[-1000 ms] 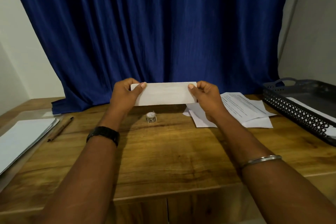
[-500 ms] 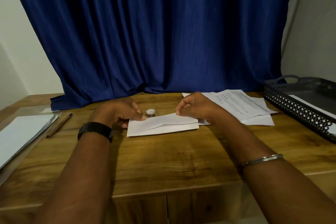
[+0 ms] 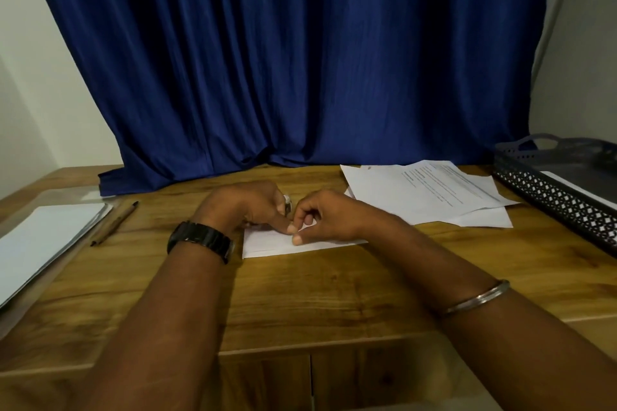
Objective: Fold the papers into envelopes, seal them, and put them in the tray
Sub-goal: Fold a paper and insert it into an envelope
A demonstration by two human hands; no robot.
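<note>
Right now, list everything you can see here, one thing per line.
folded paper: one, white, table centre, under both hands
small roll: one, whitish, just behind the hands
loose sheets: several, white, some printed, right of centre
tray: one, black, perforated, far right, something white inside
pen: one, brown, left
paper stack: one, white, far left
curtain: one, blue, behind the table
table: one, brown wood
watch: one, black, left wrist
bangle: one, silver, right wrist
left hand: on the folded paper, fingers curled
right hand: pinching the folded paper's top edge
</note>
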